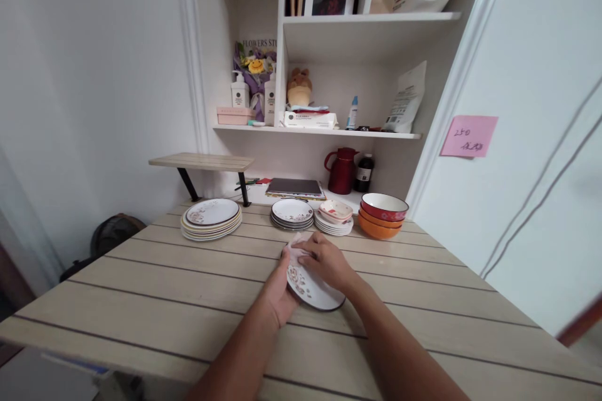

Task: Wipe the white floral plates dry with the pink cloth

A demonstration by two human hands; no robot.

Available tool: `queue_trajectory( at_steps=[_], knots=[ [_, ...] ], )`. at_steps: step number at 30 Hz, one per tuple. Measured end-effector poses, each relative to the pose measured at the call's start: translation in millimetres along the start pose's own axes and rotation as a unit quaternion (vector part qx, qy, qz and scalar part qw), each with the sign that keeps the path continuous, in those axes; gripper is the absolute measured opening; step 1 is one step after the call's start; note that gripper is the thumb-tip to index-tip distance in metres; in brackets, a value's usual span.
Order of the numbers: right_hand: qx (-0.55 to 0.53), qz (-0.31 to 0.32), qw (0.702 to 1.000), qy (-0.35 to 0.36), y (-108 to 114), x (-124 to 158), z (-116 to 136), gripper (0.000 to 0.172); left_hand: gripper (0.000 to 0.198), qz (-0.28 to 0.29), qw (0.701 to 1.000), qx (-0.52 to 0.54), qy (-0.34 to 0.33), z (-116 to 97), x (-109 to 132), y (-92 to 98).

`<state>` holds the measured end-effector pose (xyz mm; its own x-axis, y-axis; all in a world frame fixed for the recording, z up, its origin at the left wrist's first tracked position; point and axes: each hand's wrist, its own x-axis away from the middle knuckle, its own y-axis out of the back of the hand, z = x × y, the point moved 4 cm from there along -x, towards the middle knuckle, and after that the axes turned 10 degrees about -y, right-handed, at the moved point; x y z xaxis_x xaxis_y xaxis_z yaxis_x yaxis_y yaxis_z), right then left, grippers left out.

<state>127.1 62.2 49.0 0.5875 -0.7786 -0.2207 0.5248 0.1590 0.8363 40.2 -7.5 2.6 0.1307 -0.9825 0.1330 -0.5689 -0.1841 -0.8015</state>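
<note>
A white plate with a brown flower print and a dark rim is held over the middle of the table. My left hand grips its left edge, thumb at the rim and the other fingers underneath. On the plate's far part my right hand presses a crumpled whitish tissue against the surface, its fingers bent over it. Beyond the hands stands a short stack of similar flowered plates. Beside that, small dishes rest on a stack of white saucers.
Larger plates are stacked at the left, near a small raised shelf on black legs. Nested red and orange bowls stand at the right. Behind are a dark red jug, a dark bottle and a dark flat folder.
</note>
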Motion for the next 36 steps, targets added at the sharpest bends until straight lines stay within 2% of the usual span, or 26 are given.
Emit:
queue_trajectory(
  at_steps=[4,10,14,18,21,24,27,31,36],
  knots=[
    [-0.046,0.061,0.996,0.045,1.3,2.9,4.7,0.037,0.054,-0.005,1.000,-0.001,-0.002,0.1,0.7,0.8],
    [-0.089,0.214,0.971,0.060,16.4,17.7,4.1,0.034,0.062,0.022,0.999,-0.010,0.024,1.3,2.0,0.4],
    [-0.083,0.288,0.954,0.017,27.6,28.9,-7.9,0.032,0.064,0.014,0.999,-0.016,0.031,2.2,1.9,1.3],
    [-0.060,0.303,0.948,-0.077,33.2,33.4,-30.7,0.033,0.061,0.002,1.000,0.003,0.030,3.0,1.4,1.4],
    [-0.036,0.261,0.954,-0.146,35.2,29.7,-46.4,0.036,0.058,-0.006,1.000,0.012,0.024,2.5,1.2,0.8],
    [0.021,0.147,0.969,-0.197,36.5,20.0,-53.8,0.035,0.054,-0.023,1.000,0.006,0.006,0.6,1.2,0.8],
    [0.104,0.041,0.967,-0.231,31.6,10.7,-49.6,0.031,0.050,-0.044,0.999,-0.012,-0.008,-0.9,1.1,1.2],
    [0.140,-0.005,0.965,-0.221,13.8,1.7,-31.8,0.032,0.049,-0.045,0.999,-0.014,-0.012,-1.3,0.9,0.2],
    [0.100,-0.019,0.987,-0.124,3.0,-2.1,-12.8,0.034,0.049,-0.026,1.000,0.004,-0.014,-1.5,1.2,-1.1]
  ],
)
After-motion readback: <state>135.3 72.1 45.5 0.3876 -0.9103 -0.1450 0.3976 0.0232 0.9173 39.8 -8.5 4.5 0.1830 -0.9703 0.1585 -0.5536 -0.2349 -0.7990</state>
